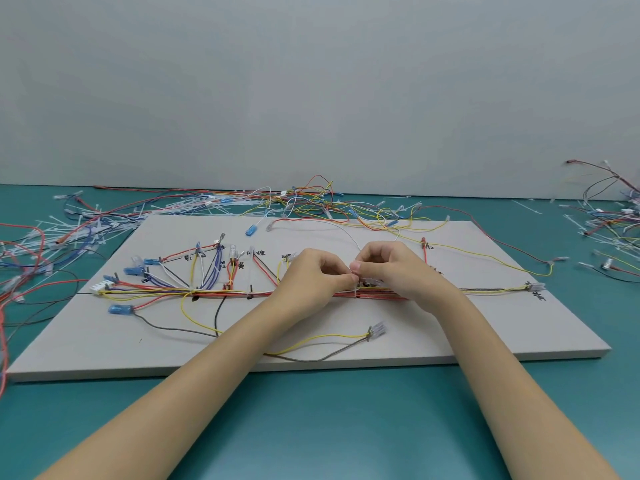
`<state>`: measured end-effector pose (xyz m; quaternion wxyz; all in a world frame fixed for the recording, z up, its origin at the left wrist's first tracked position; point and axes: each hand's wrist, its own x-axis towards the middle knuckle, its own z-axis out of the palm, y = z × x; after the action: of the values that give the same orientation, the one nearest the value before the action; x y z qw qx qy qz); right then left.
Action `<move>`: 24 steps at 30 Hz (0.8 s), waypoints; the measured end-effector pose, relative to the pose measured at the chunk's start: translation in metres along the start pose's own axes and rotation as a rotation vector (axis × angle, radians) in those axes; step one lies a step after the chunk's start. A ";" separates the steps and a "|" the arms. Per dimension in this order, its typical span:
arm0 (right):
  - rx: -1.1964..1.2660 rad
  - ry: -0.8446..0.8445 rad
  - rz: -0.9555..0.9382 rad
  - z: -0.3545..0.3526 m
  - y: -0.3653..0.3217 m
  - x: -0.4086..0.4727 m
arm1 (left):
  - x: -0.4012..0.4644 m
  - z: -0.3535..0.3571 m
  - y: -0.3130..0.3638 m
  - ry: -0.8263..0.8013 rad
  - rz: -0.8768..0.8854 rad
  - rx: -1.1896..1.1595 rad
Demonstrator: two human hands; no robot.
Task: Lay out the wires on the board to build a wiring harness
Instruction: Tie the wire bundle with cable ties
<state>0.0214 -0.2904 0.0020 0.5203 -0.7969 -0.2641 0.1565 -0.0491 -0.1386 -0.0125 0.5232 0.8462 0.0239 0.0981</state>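
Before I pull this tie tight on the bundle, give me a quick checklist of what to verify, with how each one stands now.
1. Both hands on the tie: ok. The left hand and right hand pinch something small and pale at the bundle.
2. Tie looped round the bundle: ok, a pale strap crosses it below the fingers.
3. Tie tail through its head: cannot tell, fingers hide it.
4. Wires gathered along the board line: ok, they run together left to right.
5. Loose yellow wire clear of the tie: cannot tell, it passes behind the right hand.
6. Clear connector free: ok, it lies apart, in front.
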 end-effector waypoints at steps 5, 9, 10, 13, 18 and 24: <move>0.046 0.082 -0.052 -0.001 -0.002 0.000 | -0.002 0.002 0.000 -0.026 0.000 0.013; 0.043 0.133 -0.070 0.002 -0.004 0.000 | -0.001 0.003 -0.001 -0.028 -0.003 0.035; 0.033 0.133 -0.064 0.002 -0.004 0.000 | -0.001 0.003 -0.002 -0.025 -0.002 0.043; 0.011 0.086 -0.018 -0.001 -0.004 -0.002 | 0.001 0.004 -0.003 -0.008 0.007 0.073; -0.001 0.042 -0.001 -0.002 -0.002 -0.002 | 0.002 0.003 -0.003 -0.037 0.010 0.060; 0.060 0.085 -0.024 -0.003 -0.002 0.000 | 0.001 0.004 -0.004 -0.017 0.041 0.124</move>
<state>0.0222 -0.2920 0.0046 0.5564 -0.7837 -0.2466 0.1241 -0.0472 -0.1399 -0.0179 0.4678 0.8781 0.0080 0.1000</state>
